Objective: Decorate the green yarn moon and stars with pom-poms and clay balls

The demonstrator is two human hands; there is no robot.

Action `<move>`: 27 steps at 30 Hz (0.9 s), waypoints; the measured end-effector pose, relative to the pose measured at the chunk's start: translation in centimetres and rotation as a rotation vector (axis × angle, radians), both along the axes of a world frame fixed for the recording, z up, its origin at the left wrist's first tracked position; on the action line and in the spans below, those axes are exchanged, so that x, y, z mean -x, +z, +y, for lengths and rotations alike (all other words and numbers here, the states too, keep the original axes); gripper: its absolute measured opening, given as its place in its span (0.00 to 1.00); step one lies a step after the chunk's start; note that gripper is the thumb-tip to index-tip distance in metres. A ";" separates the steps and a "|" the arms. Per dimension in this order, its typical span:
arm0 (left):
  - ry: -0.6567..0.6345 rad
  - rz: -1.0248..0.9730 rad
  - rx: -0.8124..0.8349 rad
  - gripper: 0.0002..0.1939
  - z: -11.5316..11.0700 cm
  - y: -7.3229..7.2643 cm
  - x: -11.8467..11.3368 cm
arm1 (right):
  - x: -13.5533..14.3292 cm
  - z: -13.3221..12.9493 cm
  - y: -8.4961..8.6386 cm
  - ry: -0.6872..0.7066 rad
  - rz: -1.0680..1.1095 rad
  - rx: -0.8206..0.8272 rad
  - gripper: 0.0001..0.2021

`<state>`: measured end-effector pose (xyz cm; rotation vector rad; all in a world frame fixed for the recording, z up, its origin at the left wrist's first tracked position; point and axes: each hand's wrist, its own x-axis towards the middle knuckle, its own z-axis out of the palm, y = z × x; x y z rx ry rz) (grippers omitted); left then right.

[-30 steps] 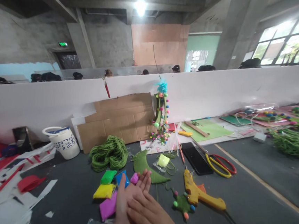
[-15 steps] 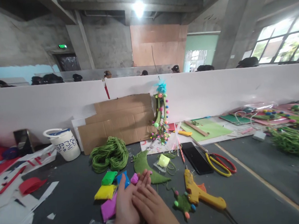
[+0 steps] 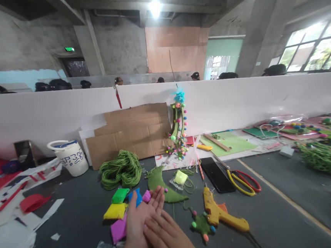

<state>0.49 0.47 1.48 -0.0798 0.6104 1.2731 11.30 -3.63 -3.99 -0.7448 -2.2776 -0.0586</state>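
Note:
My left hand (image 3: 138,224) lies palm up, its fingers stretched out and its thumb raised. My right hand (image 3: 169,235) rests flat across that palm, fingers straight; whatever may be between the palms is hidden. Just beyond my fingertips is a green crescent (image 3: 171,193) with a small pink ball on it. Left of my hands lie clay packs: green (image 3: 120,195), yellow (image 3: 115,211), purple (image 3: 118,230) and blue (image 3: 135,196), plus a pink-purple lump (image 3: 146,196). To the right sits a green star (image 3: 201,224) with coloured balls, touching a yellow glue gun (image 3: 219,213).
Behind stand a bundle of green yarn (image 3: 121,169), cardboard (image 3: 132,136) and a hanging decorated ornament (image 3: 179,126). On the right are a phone (image 3: 218,174) and scissors (image 3: 244,180). A white bucket (image 3: 72,159) and paper scraps (image 3: 13,241) occupy the left. A white partition (image 3: 239,102) closes the back.
My right hand has slid slightly down and back along my left palm, baring more of it. The table's objects stay in place; the view has shifted a little.

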 end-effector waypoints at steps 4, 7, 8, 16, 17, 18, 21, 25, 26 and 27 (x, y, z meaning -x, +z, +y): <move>-0.014 0.001 0.001 0.29 -0.2 -0.1 -0.2 | -0.1 -0.1 1.4 0.007 -0.046 0.120 0.30; -0.055 -0.019 -0.028 0.31 -0.4 -0.3 0.0 | -0.5 -0.1 2.8 -0.028 -0.032 0.169 0.30; -0.069 -0.033 -0.046 0.33 -0.4 -0.4 0.1 | -0.7 -0.1 3.2 -0.039 -0.009 0.169 0.27; -0.203 -0.039 -0.192 0.26 -0.5 -1.3 -0.5 | -0.2 0.6 5.8 -0.118 0.230 0.370 0.03; -0.195 -0.020 -0.191 0.26 -0.6 -1.1 -0.6 | -0.2 0.8 5.7 -0.135 0.247 0.389 0.03; -0.189 -0.008 -0.187 0.25 -0.7 -0.9 -0.7 | -0.1 0.9 5.6 -0.153 0.260 0.401 0.03; -0.189 -0.009 -0.172 0.24 -1.0 -0.2 -0.7 | -0.2 1.2 5.5 -0.176 0.308 0.419 0.05; -0.154 -0.004 -0.121 0.21 -0.8 0.1 0.0 | -1.2 1.5 7.1 -0.086 0.534 0.628 0.04; -0.139 0.003 -0.107 0.20 -0.7 0.0 0.1 | -1.7 1.7 7.6 -0.044 0.622 0.729 0.04; -0.118 0.012 -0.095 0.20 -0.6 0.0 0.3 | -2.1 1.8 8.1 0.004 0.711 0.839 0.03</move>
